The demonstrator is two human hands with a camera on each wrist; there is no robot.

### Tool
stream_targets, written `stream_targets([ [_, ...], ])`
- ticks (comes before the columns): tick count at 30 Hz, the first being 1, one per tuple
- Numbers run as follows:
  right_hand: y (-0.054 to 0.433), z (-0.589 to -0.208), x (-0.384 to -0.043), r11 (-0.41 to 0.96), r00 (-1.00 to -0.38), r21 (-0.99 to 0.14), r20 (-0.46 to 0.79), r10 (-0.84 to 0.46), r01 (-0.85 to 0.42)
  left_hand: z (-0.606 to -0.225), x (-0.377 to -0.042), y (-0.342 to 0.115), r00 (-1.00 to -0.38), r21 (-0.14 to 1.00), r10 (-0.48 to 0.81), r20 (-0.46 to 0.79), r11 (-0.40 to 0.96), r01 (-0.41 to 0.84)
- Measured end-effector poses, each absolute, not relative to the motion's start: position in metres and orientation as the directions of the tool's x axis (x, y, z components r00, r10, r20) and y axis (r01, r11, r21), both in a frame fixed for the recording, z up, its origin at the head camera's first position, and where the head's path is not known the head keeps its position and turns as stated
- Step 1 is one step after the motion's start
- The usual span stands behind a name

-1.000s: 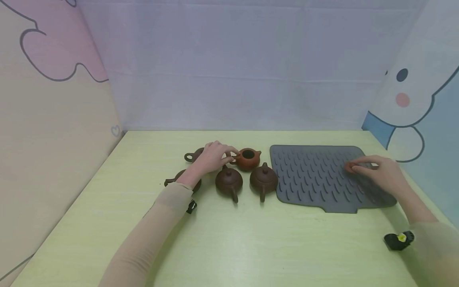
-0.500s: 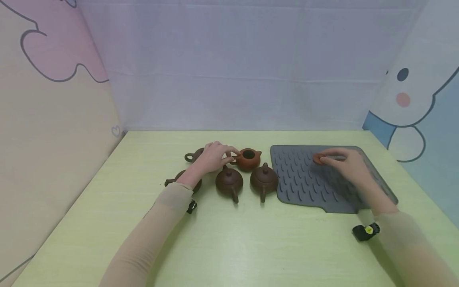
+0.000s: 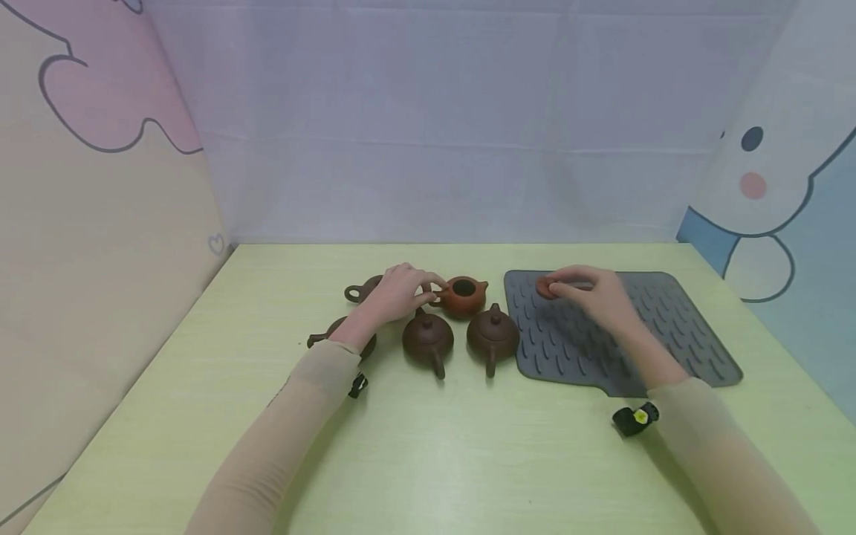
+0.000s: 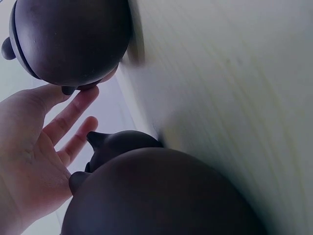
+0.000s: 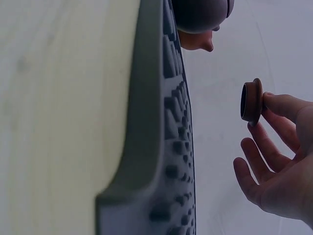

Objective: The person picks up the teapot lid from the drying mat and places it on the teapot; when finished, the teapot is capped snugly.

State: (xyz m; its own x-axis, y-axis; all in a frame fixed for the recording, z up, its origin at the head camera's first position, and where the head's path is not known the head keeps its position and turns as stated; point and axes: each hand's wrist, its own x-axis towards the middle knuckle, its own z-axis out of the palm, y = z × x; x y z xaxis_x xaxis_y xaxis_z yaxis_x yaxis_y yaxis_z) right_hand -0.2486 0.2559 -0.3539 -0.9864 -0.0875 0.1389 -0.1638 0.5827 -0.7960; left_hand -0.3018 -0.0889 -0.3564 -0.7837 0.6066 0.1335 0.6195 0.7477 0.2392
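An orange-brown teapot (image 3: 464, 303) stands lidless in the back row, its dark round mouth facing up and its spout to the right. My left hand (image 3: 397, 291) reaches over from the left and pinches its handle between thumb and fingers. Held by the knob in my right hand (image 3: 600, 299) is the small reddish teapot lid (image 3: 546, 288). The right wrist view shows this lid (image 5: 252, 102) raised above the mat, rim side turned away from the fingertips. Two dark brown teapots (image 3: 428, 340) with lids on stand just in front of the orange-brown one.
A grey ridged silicone mat (image 3: 682, 327) lies right of the teapots, under my right hand. Two more dark teapots, one at the back (image 3: 364, 289) and one nearer (image 3: 364, 348), are partly covered by my left arm. A pale cloth wall (image 3: 461, 148) rises behind the table.
My right hand has moved left across the mat, carrying the lid toward the orange-brown teapot. My left hand has kept its place at the handle.
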Motion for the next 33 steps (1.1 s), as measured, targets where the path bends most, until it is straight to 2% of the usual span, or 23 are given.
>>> stream_targets([
  [11, 0.221, -0.342, -0.271, 0.522, -0.963, -0.814, 0.168, -0.209, -0.255, -0.357, -0.303, -0.086, -0.776, 0.242, 0.615, 0.140, 0.739, 0.629],
  [21, 0.190, -0.344, -0.289, 0.513, -0.939, -0.793, 0.216, -0.266, -0.327, -0.354, -0.300, -0.087, -0.778, 0.248, 0.614, 0.137, 0.739, 0.627],
  [33, 0.164, -0.354, -0.298, 0.555, -0.933, -0.768, 0.151, -0.327, -0.319, -0.356, -0.303, -0.087, -0.767, 0.260, 0.625, 0.147, 0.723, 0.640],
])
